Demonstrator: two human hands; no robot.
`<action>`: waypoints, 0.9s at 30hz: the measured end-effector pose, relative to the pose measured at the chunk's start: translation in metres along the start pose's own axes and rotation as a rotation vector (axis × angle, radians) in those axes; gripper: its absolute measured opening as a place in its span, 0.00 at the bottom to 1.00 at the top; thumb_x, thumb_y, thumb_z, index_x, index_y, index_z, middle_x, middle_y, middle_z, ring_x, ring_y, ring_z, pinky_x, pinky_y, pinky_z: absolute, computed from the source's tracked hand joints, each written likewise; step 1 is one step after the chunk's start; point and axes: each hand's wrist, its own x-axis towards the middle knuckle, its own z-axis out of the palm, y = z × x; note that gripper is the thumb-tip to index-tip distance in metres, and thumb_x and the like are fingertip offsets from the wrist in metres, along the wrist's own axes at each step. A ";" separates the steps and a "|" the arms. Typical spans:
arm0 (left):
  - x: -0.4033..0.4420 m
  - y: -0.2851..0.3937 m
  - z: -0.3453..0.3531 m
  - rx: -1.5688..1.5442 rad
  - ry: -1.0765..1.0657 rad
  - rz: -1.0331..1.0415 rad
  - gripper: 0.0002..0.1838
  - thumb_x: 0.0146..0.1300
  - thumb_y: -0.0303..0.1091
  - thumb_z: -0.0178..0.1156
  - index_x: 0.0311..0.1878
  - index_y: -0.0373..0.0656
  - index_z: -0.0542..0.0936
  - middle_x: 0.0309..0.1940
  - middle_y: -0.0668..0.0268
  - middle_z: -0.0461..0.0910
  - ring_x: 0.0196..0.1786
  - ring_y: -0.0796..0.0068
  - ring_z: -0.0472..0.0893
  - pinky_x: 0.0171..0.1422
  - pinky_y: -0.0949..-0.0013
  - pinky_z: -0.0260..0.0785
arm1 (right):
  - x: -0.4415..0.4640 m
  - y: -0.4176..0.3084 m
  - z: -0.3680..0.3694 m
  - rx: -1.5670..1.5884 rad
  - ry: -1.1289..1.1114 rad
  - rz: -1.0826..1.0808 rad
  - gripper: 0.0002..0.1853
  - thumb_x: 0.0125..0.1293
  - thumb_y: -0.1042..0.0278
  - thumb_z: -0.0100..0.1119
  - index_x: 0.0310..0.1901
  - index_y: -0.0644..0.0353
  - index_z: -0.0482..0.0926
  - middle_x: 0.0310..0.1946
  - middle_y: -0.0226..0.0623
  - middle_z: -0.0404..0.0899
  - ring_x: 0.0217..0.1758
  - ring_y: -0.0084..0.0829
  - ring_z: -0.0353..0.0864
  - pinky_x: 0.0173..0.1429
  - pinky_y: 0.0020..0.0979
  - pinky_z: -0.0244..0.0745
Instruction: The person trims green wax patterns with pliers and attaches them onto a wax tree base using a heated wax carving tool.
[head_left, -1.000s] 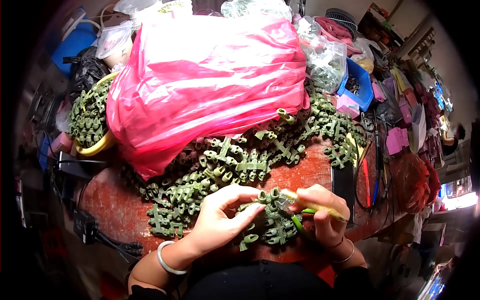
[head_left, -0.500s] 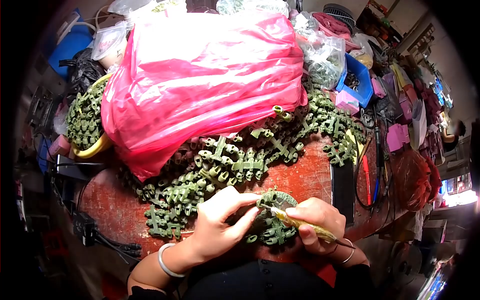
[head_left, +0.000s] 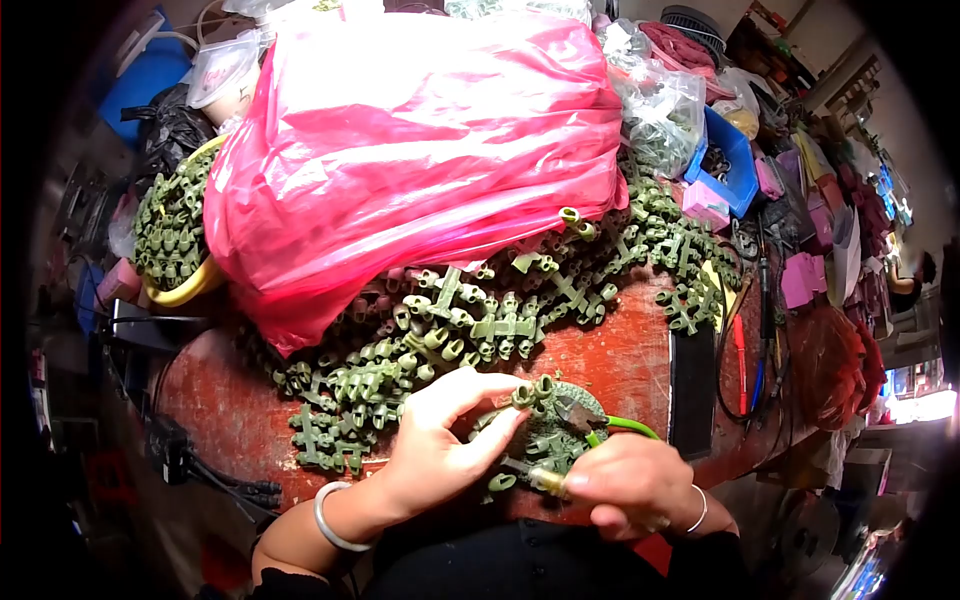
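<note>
My left hand, wearing a bangle, pinches a small green skull-shaped piece between thumb and fingertips. Just right of it, my right hand is closed around a thin tool with a yellowish wrapped handle, its slim tip pointing left. Beyond those fingers are green-handled pliers with dark metal jaws; whether the hand touches them I cannot tell. Under both hands lies a round green pad with several green pieces on it. A loose green bit sits at its near left edge.
Linked green skull pieces are heaped across the red table. A pink plastic sheet covers the back. A yellow basket of pieces stands left. On the right are a black flat object, a red pen-like tool and a blue bin.
My right hand has drawn back toward me and lowered the yellow-handled tool away from the held piece. The green-handled pliers now show. My left hand keeps its pinch.
</note>
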 end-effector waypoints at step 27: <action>-0.002 0.005 0.004 0.121 0.084 0.094 0.12 0.61 0.19 0.64 0.49 0.36 0.81 0.34 0.67 0.78 0.33 0.84 0.80 0.35 0.78 0.72 | -0.006 0.007 0.005 -0.199 0.046 0.077 0.24 0.54 0.71 0.77 0.53 0.65 0.82 0.36 0.40 0.84 0.35 0.36 0.85 0.40 0.33 0.81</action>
